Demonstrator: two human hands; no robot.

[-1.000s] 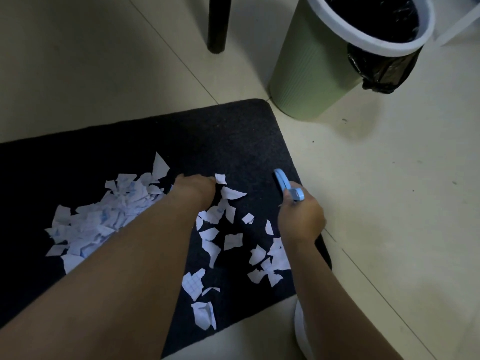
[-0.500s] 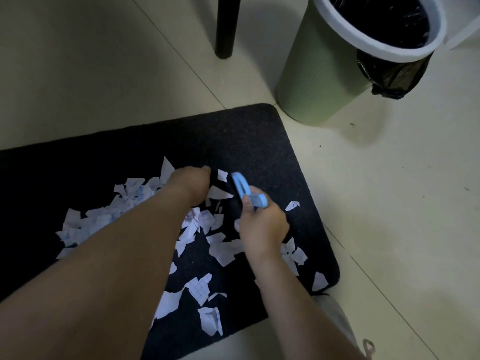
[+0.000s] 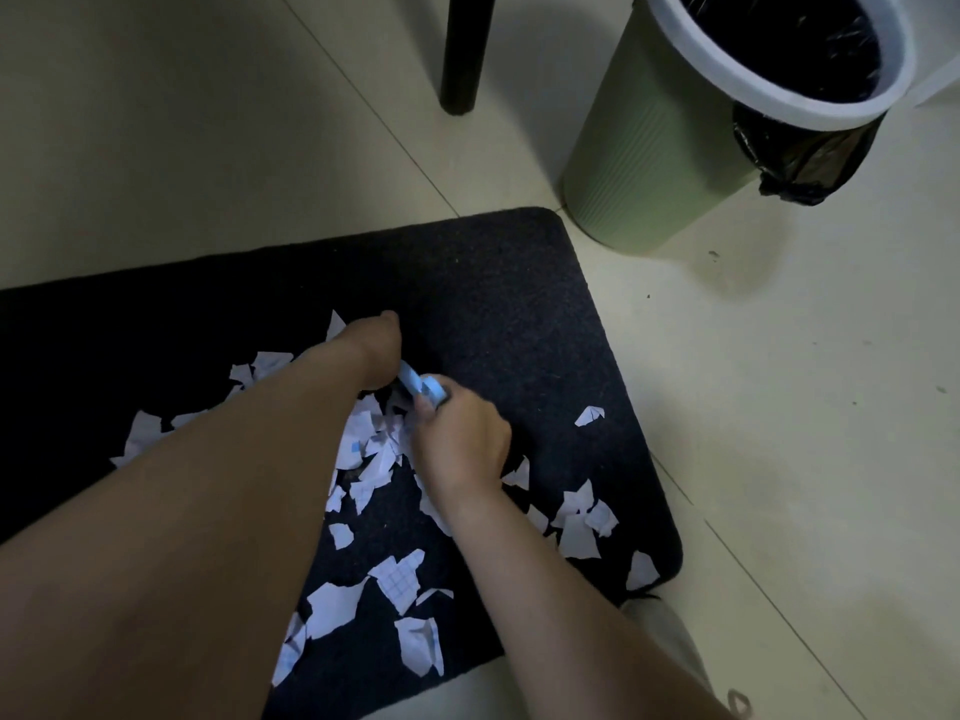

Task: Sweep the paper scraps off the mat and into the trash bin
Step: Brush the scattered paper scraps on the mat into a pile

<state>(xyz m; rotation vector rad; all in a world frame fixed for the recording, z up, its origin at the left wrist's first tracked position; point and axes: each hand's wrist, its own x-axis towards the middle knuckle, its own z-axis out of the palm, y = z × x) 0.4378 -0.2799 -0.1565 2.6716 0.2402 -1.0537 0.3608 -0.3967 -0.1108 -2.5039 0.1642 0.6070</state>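
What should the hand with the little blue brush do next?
Probably draw the blue brush back toward the body, pushing the paper scraps beside it against the left hand, which rests on the mat. The right hand grips the brush there, and scraps still lie scattered, none near the trash bin.

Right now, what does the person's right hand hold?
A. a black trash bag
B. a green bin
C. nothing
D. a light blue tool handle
D: the right hand grips a light blue tool handle over the paper scraps on the dark mat; which tool it is cannot be told.
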